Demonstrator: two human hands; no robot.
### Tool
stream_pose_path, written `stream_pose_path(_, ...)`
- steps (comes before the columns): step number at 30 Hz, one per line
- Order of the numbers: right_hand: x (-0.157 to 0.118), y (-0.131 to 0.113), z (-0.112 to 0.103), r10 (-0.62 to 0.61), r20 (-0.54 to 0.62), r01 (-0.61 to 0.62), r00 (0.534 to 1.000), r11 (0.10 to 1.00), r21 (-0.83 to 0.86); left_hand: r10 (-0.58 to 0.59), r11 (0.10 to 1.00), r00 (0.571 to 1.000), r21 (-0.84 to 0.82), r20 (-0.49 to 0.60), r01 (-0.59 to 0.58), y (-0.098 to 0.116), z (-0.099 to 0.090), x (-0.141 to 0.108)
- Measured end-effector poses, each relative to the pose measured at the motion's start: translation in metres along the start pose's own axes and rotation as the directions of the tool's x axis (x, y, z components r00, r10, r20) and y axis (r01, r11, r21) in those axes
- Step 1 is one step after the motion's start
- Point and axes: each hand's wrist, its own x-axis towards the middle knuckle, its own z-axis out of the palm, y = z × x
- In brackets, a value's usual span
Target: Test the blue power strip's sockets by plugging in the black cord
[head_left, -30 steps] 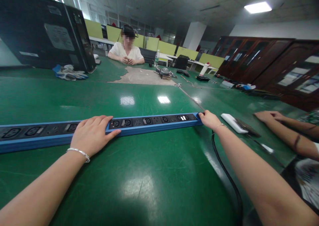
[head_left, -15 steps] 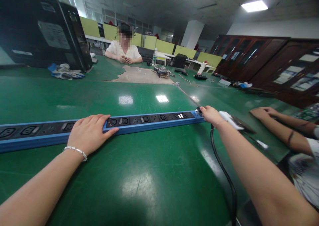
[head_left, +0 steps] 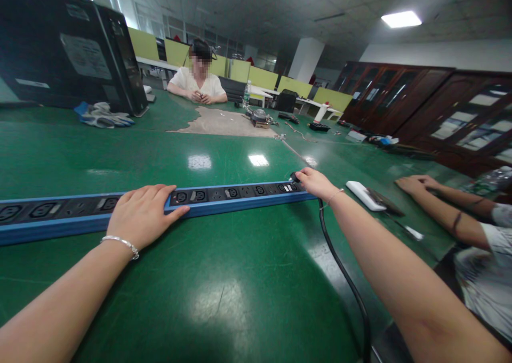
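A long blue power strip (head_left: pixel 224 205) with black sockets lies across the green table. My left hand (head_left: pixel 140 214) grips it from above, thumb along the near side and fingers over the top toward the far edge. At the strip's right part, my right hand (head_left: pixel 314 182) pinches a black plug (head_left: pixel 295 176), its metal prongs facing left just above the sockets. Whether the prongs touch the strip I cannot tell. From that hand a black cable (head_left: pixel 340 261) hangs down past the near table edge.
A large black cabinet (head_left: pixel 68 48) stands at back left beside work gloves (head_left: pixel 104 115). A white power adapter or strip (head_left: pixel 365 195) lies right of my right hand. A person's forearms (head_left: pixel 440 208) rest at the right edge; another person (head_left: pixel 198 83) sits opposite.
My right hand has moved left with the plug, from the strip's right end to over its rightmost sockets. The cable has swung along. My left hand stays on the strip.
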Motion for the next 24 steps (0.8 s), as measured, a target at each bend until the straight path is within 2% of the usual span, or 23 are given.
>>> stream_pose_path(3, -0.008, -0.019, 0.011, -0.074, 0.036, 0.073, 0.997, 0.997, 0.018, -0.006, 1.0, 1.0, 0.001, 0.007, 0.006, 0.0, 0.0, 0.0)
stream_pose_path(6, -0.016, -0.038, 0.02, -0.145, 0.044, 0.148, 0.988, 0.986, -0.073, -0.004, 1.0, 1.0, 0.006, 0.011, 0.004, 0.001, -0.001, 0.0)
stream_pose_path(9, -0.022, -0.051, 0.024, -0.15, 0.029, 0.153, 0.988, 0.973, -0.174, -0.001, 1.0, 1.0, 0.002, 0.01, 0.001, 0.001, -0.001, 0.0)
stream_pose_path(15, -0.025, -0.059, 0.024, -0.137, 0.053, 0.146, 0.989, 0.954, -0.262, -0.009, 1.0, 1.0, -0.029, 0.004, 0.009, 0.001, -0.002, -0.001)
stream_pose_path(24, -0.026, -0.066, 0.027, -0.103, 0.093, 0.126, 0.99, 0.948, -0.291, -0.017, 0.999, 1.0, -0.035, 0.006, 0.017, 0.001, -0.002, 0.0)
